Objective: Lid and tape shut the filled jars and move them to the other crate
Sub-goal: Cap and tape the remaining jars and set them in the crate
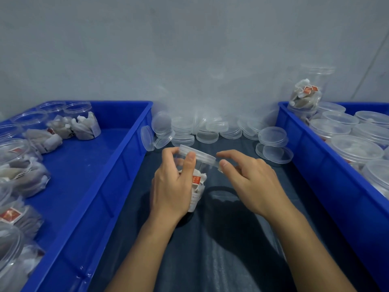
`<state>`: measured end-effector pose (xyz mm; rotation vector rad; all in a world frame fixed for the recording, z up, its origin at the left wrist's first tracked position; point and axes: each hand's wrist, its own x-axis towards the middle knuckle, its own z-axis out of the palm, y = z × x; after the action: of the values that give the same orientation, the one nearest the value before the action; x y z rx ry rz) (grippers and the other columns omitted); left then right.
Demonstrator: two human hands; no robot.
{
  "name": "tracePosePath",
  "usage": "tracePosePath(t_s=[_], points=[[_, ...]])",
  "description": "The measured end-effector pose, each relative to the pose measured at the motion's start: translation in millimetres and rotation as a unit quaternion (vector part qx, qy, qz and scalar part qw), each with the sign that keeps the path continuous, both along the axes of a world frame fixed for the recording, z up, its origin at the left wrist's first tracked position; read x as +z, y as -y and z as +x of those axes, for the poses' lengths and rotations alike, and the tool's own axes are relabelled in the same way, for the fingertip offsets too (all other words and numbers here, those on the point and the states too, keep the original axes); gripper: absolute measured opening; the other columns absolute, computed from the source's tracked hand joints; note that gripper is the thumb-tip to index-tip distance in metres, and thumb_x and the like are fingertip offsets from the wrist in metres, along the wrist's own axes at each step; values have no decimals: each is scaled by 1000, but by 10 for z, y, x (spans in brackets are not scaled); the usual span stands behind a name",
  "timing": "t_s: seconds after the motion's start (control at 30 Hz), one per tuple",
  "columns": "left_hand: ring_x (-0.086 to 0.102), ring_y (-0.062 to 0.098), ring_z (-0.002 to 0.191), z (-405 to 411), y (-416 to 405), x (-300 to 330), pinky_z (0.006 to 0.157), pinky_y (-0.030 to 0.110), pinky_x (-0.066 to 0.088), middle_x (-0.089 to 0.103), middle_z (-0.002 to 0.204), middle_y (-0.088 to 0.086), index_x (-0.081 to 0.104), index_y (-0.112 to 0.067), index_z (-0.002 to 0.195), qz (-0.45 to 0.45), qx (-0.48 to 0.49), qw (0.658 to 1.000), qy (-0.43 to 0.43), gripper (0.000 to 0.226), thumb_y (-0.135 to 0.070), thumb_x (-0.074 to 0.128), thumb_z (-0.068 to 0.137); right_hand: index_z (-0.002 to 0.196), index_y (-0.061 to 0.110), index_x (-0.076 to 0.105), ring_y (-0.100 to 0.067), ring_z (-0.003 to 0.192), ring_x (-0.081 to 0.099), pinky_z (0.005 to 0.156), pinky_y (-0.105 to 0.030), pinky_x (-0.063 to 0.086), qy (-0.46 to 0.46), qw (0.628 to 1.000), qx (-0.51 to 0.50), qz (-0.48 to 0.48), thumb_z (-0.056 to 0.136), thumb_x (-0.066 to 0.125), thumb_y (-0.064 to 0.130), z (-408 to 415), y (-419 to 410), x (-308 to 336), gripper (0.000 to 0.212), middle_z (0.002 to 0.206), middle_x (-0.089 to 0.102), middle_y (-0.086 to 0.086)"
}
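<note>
A clear jar (197,182) filled with white sachets stands on the dark cloth between two blue crates, with a clear lid (199,153) on top. My left hand (172,184) grips the jar's side, thumb up at the lid's rim. My right hand (248,182) pinches a short strip of clear tape (217,164) at the lid's right edge. The left crate (117,165) holds several open filled jars (83,121). The right crate (315,165) holds several lidded jars (355,148).
A pile of loose clear lids (210,129) lies against the grey wall between the crates. One filled jar (305,93) stands stacked high at the right crate's back corner. Dark cloth (221,249) covers the surface under my arms.
</note>
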<state>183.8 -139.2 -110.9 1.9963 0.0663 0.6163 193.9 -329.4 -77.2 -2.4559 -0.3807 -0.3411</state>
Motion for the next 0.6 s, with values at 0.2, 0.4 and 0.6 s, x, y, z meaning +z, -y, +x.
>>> tracePosePath(t_s=[0.2, 0.4, 0.6], points=[[71, 5, 90, 13, -14, 5, 74, 34, 56, 73, 101, -10, 51, -38, 116, -19, -2, 1000, -5, 47, -79, 43, 93, 130, 47, 59, -18, 92, 64, 90, -46, 50, -9, 1000, 8, -14, 103, 38, 55, 13, 4, -25, 34, 69, 66, 13], [71, 2, 85, 11, -49, 29, 63, 14, 49, 73, 98, -9, 53, -37, 113, -30, -17, 999, -3, 41, -73, 48, 94, 135, 50, 53, -24, 87, 64, 83, -46, 50, 9, 998, 1, -59, 103, 33, 57, 52, -39, -109, 38, 60, 53, 18], [72, 1, 76, 7, -28, 56, 58, 12, 49, 74, 90, -6, 56, -38, 106, -56, -35, 998, -9, 40, -74, 47, 92, 136, 52, 49, -27, 89, 65, 78, -43, 47, 29, 997, -9, -75, 101, 27, 62, 89, -74, -171, 43, 65, 56, 17]])
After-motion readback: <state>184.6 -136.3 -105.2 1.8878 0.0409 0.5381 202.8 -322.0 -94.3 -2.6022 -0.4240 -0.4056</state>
